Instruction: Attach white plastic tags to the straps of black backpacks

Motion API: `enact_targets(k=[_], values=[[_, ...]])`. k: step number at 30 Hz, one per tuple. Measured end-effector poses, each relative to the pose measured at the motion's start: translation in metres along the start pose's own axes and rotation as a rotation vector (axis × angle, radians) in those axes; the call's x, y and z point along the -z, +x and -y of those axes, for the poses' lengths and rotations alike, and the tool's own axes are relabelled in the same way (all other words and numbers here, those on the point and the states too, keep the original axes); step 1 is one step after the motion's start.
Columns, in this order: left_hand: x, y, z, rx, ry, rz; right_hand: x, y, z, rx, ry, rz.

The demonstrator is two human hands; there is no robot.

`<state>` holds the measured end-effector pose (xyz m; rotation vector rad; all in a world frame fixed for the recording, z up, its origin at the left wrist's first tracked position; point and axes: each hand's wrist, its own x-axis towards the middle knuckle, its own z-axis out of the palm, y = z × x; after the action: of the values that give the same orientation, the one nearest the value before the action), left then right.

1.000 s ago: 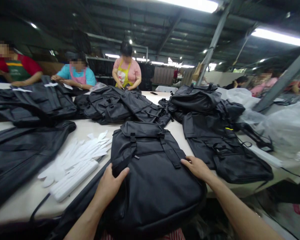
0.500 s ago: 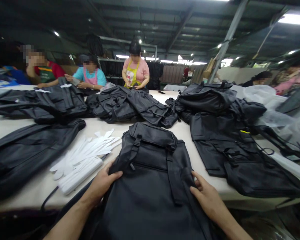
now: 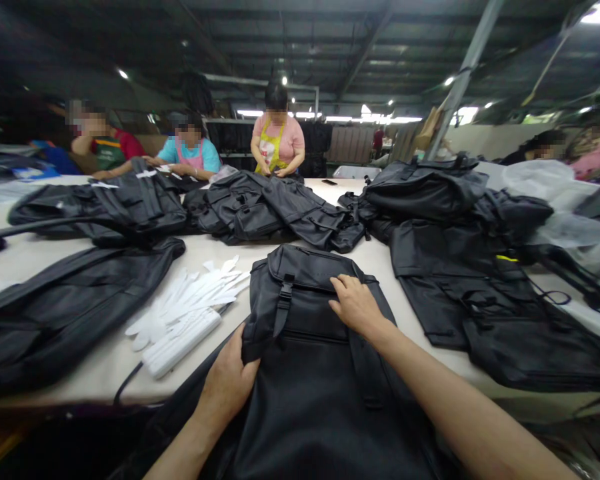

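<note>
A black backpack (image 3: 310, 393) with a front flap pocket lies before me, its top towards the table. My left hand (image 3: 233, 377) grips the left side of the backpack, thumb on the front and fingers round the edge. On the flap's right side, my right hand (image 3: 357, 307) is closed over the place where the right strap meets the flap. The buckle there is hidden under it. A fastened left buckle (image 3: 285, 291) shows on the other strap, while the right strap (image 3: 365, 373) hangs down below my right hand.
White strips (image 3: 195, 293) lie beside a white power strip (image 3: 183, 343) on the table (image 3: 115, 367). Black bags (image 3: 80, 300) lie at left, with more bags (image 3: 280, 207) behind and a further pile (image 3: 430, 267) at right. Several co-workers (image 3: 280, 143) are across the table.
My right hand has moved from the backpack's right side up and inward onto the flap's right strap. My left hand still holds the left side. The view has shifted slightly left.
</note>
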<state>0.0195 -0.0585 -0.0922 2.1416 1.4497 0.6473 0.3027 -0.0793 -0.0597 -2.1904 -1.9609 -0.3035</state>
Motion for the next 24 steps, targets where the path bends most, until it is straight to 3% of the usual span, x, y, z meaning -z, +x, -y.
enact_targets(k=[3, 6, 12, 16, 20, 24], values=[[0.005, -0.003, -0.001, -0.037, 0.125, 0.01, -0.023, 0.021, 0.008, 0.034, -0.067, -0.008], [0.012, -0.001, -0.003, -0.017, 0.217, 0.066, -0.03, 0.028, 0.003, 0.048, -0.097, 0.025], [0.02, 0.013, -0.022, -0.203, 0.435, -0.04, 0.009, 0.046, -0.017, 0.062, -0.122, 0.076], [0.015, 0.03, -0.039, -0.297, 0.402, 0.032, 0.03, 0.058, -0.021, 0.092, -0.137, 0.147], [0.007, 0.035, -0.041, -0.282, 0.394, 0.036, 0.035, 0.059, -0.02, 0.093, -0.147, 0.18], [0.005, 0.033, -0.052, -0.349, 0.384, -0.088, 0.033, 0.06, -0.021, 0.098, -0.137, 0.179]])
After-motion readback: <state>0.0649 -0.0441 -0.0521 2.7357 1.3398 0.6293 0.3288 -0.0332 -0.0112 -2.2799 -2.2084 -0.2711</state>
